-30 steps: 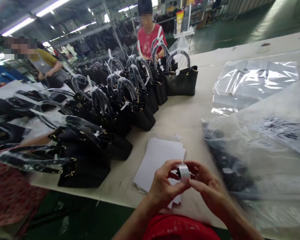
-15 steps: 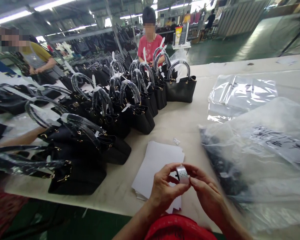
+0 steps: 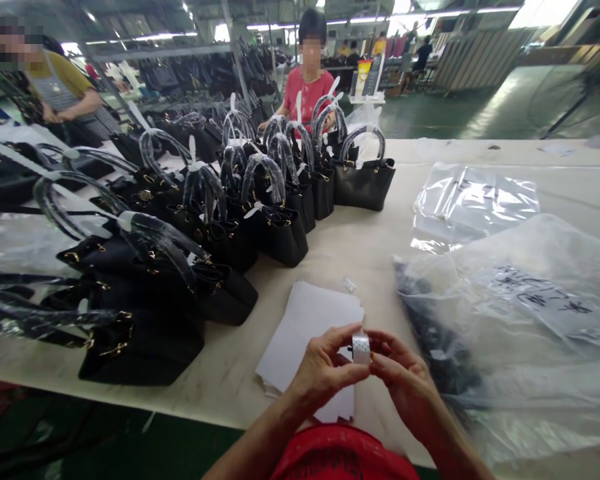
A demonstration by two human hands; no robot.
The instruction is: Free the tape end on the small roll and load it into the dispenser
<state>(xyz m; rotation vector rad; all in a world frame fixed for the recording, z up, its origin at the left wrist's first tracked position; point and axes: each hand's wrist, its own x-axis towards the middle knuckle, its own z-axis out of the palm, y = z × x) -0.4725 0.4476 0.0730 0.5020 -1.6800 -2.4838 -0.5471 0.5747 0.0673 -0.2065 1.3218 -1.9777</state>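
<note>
Between my two hands is a small white roll of stickers point(image 3: 361, 349), its outer face marked with small dark dots. My left hand point(image 3: 323, 365) pinches it from the left with thumb and forefinger. From the other side, the fingertips of my right hand point(image 3: 403, 367) close on its right edge. Below and behind the hands lies a stack of white paper sheets point(image 3: 300, 327), partly covered by my left forearm. A small white printed slip point(image 3: 349, 285) rests just beyond the stack.
Black handbags point(image 3: 147, 333) with plastic-wrapped handles fill the left of the table point(image 3: 330, 250). At right lie a large clear plastic bag point(image 3: 545, 347) with dark contents and flat clear bags point(image 3: 473, 200). A person in red point(image 3: 310, 93) stands across; another person point(image 3: 70, 93) works at far left.
The view has shifted slightly. My hands still hold the roll, which is turned a little. A forearm among the handbags at left no longer shows.
</note>
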